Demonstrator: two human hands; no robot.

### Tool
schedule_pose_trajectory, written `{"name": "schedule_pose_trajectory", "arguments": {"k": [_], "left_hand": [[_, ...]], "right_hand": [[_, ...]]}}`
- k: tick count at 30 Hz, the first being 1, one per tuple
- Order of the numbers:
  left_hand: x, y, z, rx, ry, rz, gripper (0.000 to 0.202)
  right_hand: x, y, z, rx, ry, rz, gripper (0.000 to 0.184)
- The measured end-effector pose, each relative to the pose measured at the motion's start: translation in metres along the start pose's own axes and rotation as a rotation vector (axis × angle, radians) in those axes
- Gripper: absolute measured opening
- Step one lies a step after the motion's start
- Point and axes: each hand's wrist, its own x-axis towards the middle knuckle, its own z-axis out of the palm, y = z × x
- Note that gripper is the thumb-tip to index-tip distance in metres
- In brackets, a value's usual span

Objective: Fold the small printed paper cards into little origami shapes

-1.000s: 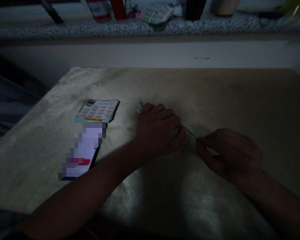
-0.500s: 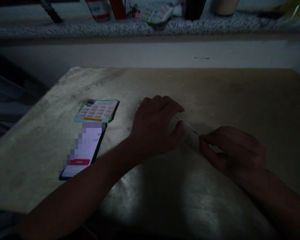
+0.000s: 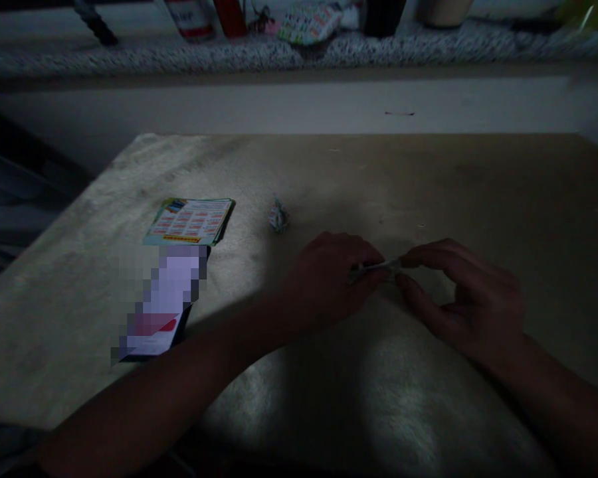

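Over the middle of the table, my left hand (image 3: 336, 272) pinches the left part of a thin, pale folded piece (image 3: 389, 265), seen nearly edge-on; its material is hard to tell in the dim light. The thumb and forefinger of my right hand (image 3: 471, 289) close on its right end, with the other fingers curled. A small crumpled-looking bundle (image 3: 279, 217) with coloured print sits on the table beyond my left hand. Left of it lies a stack of printed cards (image 3: 192, 222) showing a calendar-like grid.
A phone (image 3: 172, 292) with a lit, partly blurred screen lies below the cards, close to my left forearm. Behind the pale table (image 3: 453, 179), a speckled stone ledge (image 3: 259, 61) carries a printed packet (image 3: 309, 23), a white-and-red container (image 3: 188, 18) and other items.
My left hand has come nearer and to the right, closing on the thin piece. The small bundle it covered now shows. My right thumb and forefinger have parted slightly around the piece's end.
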Motion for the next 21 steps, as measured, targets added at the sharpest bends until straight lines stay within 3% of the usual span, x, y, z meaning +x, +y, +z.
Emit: {"name": "schedule_pose_trajectory", "arguments": {"k": [3, 6, 15, 21], "left_hand": [[0.0015, 0.0044, -0.0001, -0.226, -0.010, -0.165, 0.014], [0.0019, 0.0064, 0.0013, -0.286, 0.012, -0.186, 0.006], [-0.0023, 0.0046, 0.0043, 0.013, 0.087, 0.061, 0.005], [-0.0048, 0.0009, 0.0077, 0.059, 0.067, 0.184, 0.009]], "right_hand": [[-0.0002, -0.0007, 0.0018, 0.053, 0.010, 0.101, 0.012], [-0.0001, -0.0003, 0.0043, 0.089, 0.026, 0.125, 0.012], [0.0021, 0.0015, 0.0059, 0.136, 0.018, 0.083, 0.012], [0.0035, -0.0038, 0.0061, 0.157, 0.040, 0.075, 0.011]]}}
